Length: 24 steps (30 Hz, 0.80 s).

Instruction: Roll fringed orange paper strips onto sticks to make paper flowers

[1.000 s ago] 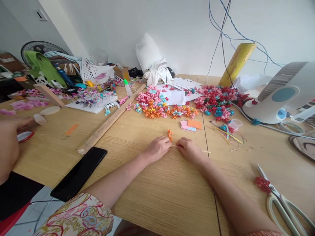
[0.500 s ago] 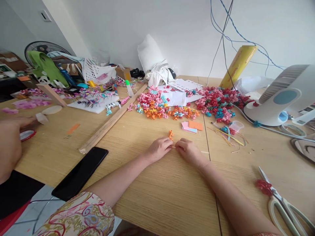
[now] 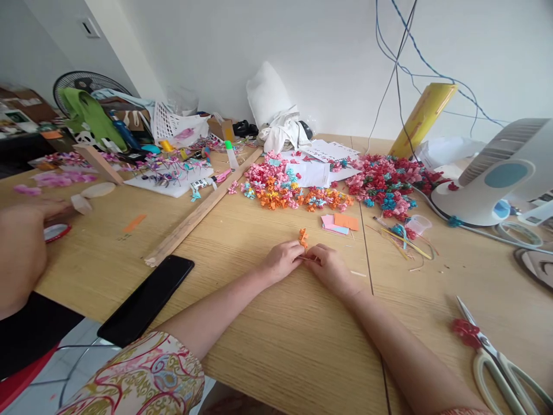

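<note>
Near the middle of the wooden table [image 3: 268,323], my left hand [image 3: 285,260] is closed with its fingertips pinched round a thin pale strip [image 3: 307,259]. An orange paper flower [image 3: 303,237] stands up just beyond those fingertips. My right hand [image 3: 329,266] is closed on the same strip, close beside the left one. A short pale stick [image 3: 358,274] lies to the right of my right hand. Pink, blue and orange paper pieces [image 3: 345,221] rest beyond the hands. Where the flower's stem goes is hidden by my fingers.
Behind lie heaped paper flowers [image 3: 276,184]. A wooden bar [image 3: 207,207] and black phone [image 3: 147,300] are left; scissors [image 3: 488,346] and a white fan [image 3: 484,173] right. Another person's hand [image 3: 21,242] is at the far left by a tape roll [image 3: 57,232].
The view has shifted slightly, so the scene sits a little further right. My right hand has come closer to my left, with less strip showing between them.
</note>
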Each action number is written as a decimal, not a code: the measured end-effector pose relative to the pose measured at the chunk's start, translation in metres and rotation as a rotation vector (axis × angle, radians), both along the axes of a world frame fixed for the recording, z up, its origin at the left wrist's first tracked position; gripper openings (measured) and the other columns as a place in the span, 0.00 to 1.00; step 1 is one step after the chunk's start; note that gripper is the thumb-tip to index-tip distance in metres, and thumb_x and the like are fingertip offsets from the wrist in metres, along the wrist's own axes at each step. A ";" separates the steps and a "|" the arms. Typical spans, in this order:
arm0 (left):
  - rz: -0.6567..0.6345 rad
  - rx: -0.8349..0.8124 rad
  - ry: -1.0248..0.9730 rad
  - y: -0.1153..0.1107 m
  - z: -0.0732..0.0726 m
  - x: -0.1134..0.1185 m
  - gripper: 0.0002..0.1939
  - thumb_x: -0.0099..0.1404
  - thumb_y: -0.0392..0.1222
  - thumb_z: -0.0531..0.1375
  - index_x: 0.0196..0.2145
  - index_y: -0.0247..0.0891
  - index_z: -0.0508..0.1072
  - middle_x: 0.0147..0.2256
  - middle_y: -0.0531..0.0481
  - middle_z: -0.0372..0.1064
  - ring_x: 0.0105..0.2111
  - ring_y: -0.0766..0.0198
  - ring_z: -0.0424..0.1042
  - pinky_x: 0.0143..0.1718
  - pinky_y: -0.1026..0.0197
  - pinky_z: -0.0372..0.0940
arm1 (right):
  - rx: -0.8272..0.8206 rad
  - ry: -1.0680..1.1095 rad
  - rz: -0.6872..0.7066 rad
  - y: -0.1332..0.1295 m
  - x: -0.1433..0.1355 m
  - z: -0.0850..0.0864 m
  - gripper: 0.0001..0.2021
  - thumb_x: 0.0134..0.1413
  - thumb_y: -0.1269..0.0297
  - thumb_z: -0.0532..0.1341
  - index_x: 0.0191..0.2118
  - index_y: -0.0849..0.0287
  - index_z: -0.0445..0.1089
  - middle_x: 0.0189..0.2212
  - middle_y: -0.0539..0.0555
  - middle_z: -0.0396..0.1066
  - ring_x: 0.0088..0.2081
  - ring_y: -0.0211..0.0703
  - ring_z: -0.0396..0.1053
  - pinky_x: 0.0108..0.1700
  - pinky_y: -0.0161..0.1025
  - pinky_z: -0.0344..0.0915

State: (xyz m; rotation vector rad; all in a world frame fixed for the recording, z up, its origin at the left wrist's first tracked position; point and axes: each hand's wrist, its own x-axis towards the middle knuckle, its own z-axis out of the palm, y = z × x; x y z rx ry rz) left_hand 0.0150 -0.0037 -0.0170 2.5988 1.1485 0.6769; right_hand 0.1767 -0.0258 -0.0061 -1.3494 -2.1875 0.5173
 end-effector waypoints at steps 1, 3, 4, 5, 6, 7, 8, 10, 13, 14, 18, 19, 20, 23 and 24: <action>0.006 -0.001 0.005 -0.001 0.001 0.001 0.03 0.56 0.31 0.57 0.29 0.36 0.68 0.29 0.53 0.63 0.32 0.67 0.65 0.33 0.67 0.59 | 0.001 0.013 -0.007 0.000 -0.001 -0.001 0.03 0.48 0.69 0.56 0.28 0.58 0.66 0.29 0.51 0.65 0.30 0.36 0.62 0.32 0.32 0.56; 0.010 -0.003 0.006 -0.001 0.001 0.001 0.02 0.56 0.31 0.56 0.29 0.36 0.67 0.29 0.53 0.63 0.32 0.67 0.64 0.33 0.67 0.59 | -0.003 0.035 -0.017 0.001 -0.002 -0.002 0.03 0.47 0.71 0.56 0.27 0.59 0.66 0.28 0.50 0.65 0.30 0.36 0.62 0.33 0.32 0.56; 0.011 -0.001 0.003 -0.001 0.000 0.002 0.02 0.56 0.32 0.56 0.29 0.36 0.67 0.29 0.53 0.63 0.31 0.67 0.64 0.33 0.67 0.59 | -0.009 0.046 -0.022 0.001 -0.002 -0.002 0.04 0.47 0.72 0.55 0.27 0.59 0.66 0.27 0.50 0.66 0.30 0.36 0.62 0.32 0.32 0.56; 0.011 0.003 -0.001 -0.001 -0.001 0.002 0.02 0.56 0.32 0.56 0.29 0.36 0.67 0.29 0.53 0.63 0.31 0.68 0.64 0.32 0.67 0.59 | -0.018 0.055 -0.027 0.002 -0.002 -0.002 0.04 0.46 0.72 0.55 0.26 0.59 0.66 0.27 0.50 0.66 0.30 0.36 0.62 0.32 0.32 0.56; 0.009 0.008 -0.005 -0.001 -0.001 0.002 0.02 0.57 0.32 0.56 0.29 0.36 0.67 0.29 0.53 0.62 0.31 0.68 0.64 0.32 0.67 0.58 | -0.029 0.064 -0.033 0.002 -0.003 -0.002 0.05 0.46 0.72 0.55 0.26 0.59 0.66 0.26 0.50 0.66 0.29 0.36 0.62 0.31 0.32 0.56; 0.008 0.013 -0.007 -0.001 -0.002 0.002 0.02 0.57 0.32 0.56 0.29 0.36 0.66 0.29 0.53 0.62 0.31 0.68 0.64 0.31 0.67 0.58 | -0.040 0.072 -0.040 0.002 -0.003 -0.002 0.05 0.45 0.72 0.54 0.25 0.59 0.66 0.25 0.50 0.66 0.28 0.36 0.61 0.31 0.32 0.56; 0.009 0.018 -0.009 -0.001 -0.003 0.002 0.02 0.56 0.32 0.56 0.29 0.36 0.66 0.29 0.53 0.62 0.31 0.68 0.63 0.31 0.67 0.58 | -0.049 0.079 -0.048 0.002 -0.003 -0.002 0.05 0.45 0.72 0.54 0.25 0.59 0.65 0.25 0.49 0.66 0.28 0.35 0.61 0.30 0.32 0.55; 0.013 0.024 -0.009 0.000 -0.004 0.002 0.02 0.56 0.32 0.57 0.28 0.36 0.66 0.28 0.53 0.62 0.30 0.68 0.63 0.31 0.67 0.57 | -0.062 0.087 -0.061 0.003 -0.004 -0.003 0.04 0.44 0.71 0.54 0.24 0.59 0.65 0.23 0.49 0.65 0.27 0.35 0.60 0.29 0.31 0.54; 0.023 0.025 -0.017 0.000 -0.004 0.002 0.02 0.55 0.32 0.58 0.28 0.36 0.66 0.28 0.54 0.61 0.30 0.68 0.62 0.31 0.68 0.57 | -0.077 0.092 -0.080 0.003 -0.005 -0.003 0.04 0.43 0.71 0.54 0.24 0.59 0.65 0.22 0.48 0.65 0.26 0.35 0.60 0.28 0.31 0.54; 0.025 0.022 -0.022 0.000 -0.004 0.002 0.02 0.55 0.32 0.58 0.28 0.36 0.66 0.28 0.54 0.61 0.30 0.69 0.62 0.30 0.68 0.57 | -0.079 0.094 -0.085 0.003 -0.005 -0.003 0.04 0.43 0.71 0.54 0.23 0.59 0.65 0.22 0.48 0.65 0.26 0.34 0.60 0.28 0.31 0.53; 0.027 0.001 -0.051 0.000 -0.004 0.003 0.03 0.55 0.33 0.59 0.26 0.36 0.66 0.27 0.54 0.61 0.29 0.69 0.62 0.30 0.68 0.56 | -0.074 0.099 -0.087 0.003 -0.006 -0.001 0.05 0.43 0.72 0.53 0.22 0.59 0.64 0.21 0.48 0.64 0.25 0.34 0.59 0.28 0.31 0.53; 0.030 -0.006 -0.058 0.000 -0.004 0.003 0.03 0.55 0.33 0.58 0.26 0.36 0.66 0.27 0.55 0.61 0.29 0.69 0.62 0.30 0.68 0.56 | -0.073 0.100 -0.084 0.003 -0.006 -0.001 0.05 0.43 0.72 0.53 0.22 0.59 0.64 0.21 0.48 0.64 0.25 0.34 0.59 0.28 0.30 0.53; 0.035 -0.013 -0.066 0.001 -0.004 0.003 0.03 0.55 0.32 0.58 0.26 0.36 0.66 0.26 0.55 0.61 0.29 0.69 0.62 0.30 0.68 0.56 | -0.070 0.102 -0.077 0.003 -0.006 0.000 0.05 0.43 0.72 0.53 0.22 0.59 0.63 0.21 0.48 0.64 0.25 0.34 0.59 0.28 0.30 0.54; 0.048 -0.032 -0.093 0.001 -0.005 0.004 0.04 0.55 0.32 0.58 0.25 0.35 0.66 0.25 0.55 0.60 0.28 0.70 0.62 0.29 0.68 0.56 | -0.049 0.101 -0.058 0.002 -0.005 0.000 0.05 0.43 0.74 0.52 0.23 0.59 0.63 0.22 0.48 0.64 0.26 0.34 0.60 0.29 0.30 0.55; 0.052 -0.038 -0.101 0.002 -0.005 0.004 0.04 0.54 0.32 0.59 0.24 0.35 0.66 0.25 0.55 0.60 0.27 0.70 0.62 0.28 0.68 0.56 | -0.035 0.095 -0.058 0.001 -0.005 0.000 0.05 0.43 0.74 0.52 0.24 0.59 0.63 0.23 0.48 0.64 0.26 0.35 0.61 0.29 0.30 0.55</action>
